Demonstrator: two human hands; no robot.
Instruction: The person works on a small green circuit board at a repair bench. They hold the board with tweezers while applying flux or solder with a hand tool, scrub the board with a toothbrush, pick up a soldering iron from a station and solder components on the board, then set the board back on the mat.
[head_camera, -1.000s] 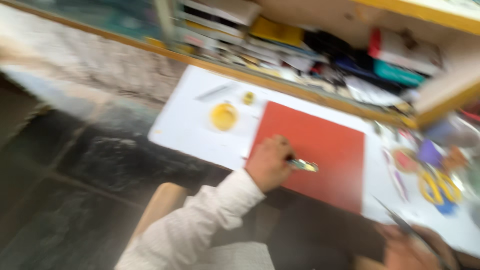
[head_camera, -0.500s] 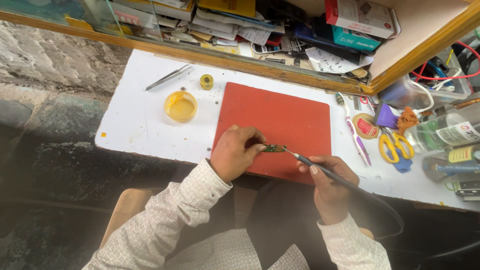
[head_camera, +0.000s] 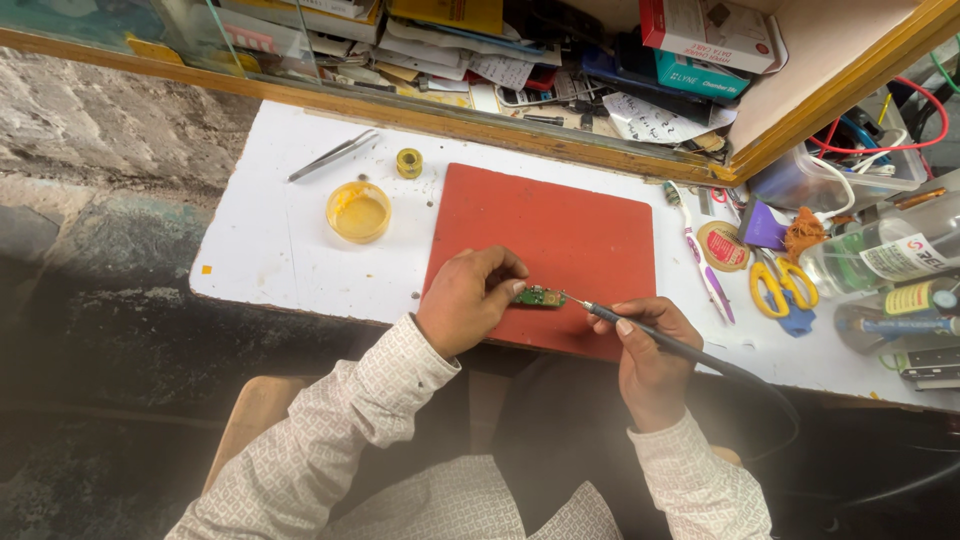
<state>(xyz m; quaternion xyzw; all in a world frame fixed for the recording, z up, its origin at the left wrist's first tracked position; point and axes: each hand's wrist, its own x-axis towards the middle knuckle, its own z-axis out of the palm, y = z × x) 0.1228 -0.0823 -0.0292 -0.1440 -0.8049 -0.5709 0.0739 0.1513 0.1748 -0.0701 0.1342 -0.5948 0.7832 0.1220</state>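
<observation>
Nearest, right hand (head_camera: 652, 360) closed in a pen-like grip on soldering iron (head_camera: 640, 332), tip touching the right end of small green circuit board (head_camera: 540, 296). Left hand (head_camera: 468, 298) pinched on the board's left end, fingers clamped. Board lying on red mat (head_camera: 545, 235) close to the bench's near edge. Further left on white bench (head_camera: 270, 250): yellow dish (head_camera: 359, 212); beyond it tweezers (head_camera: 333, 155) and small solder spool (head_camera: 409, 162). Toward right edge: yellow-handled scissors (head_camera: 778, 288).

Bench: your white worktop (head_camera: 270, 250) runs beyond your fingers.
Shelf: cluttered wooden shelf (head_camera: 560, 150) behind it.
Floor: dark stone (head_camera: 90, 290) left.
</observation>
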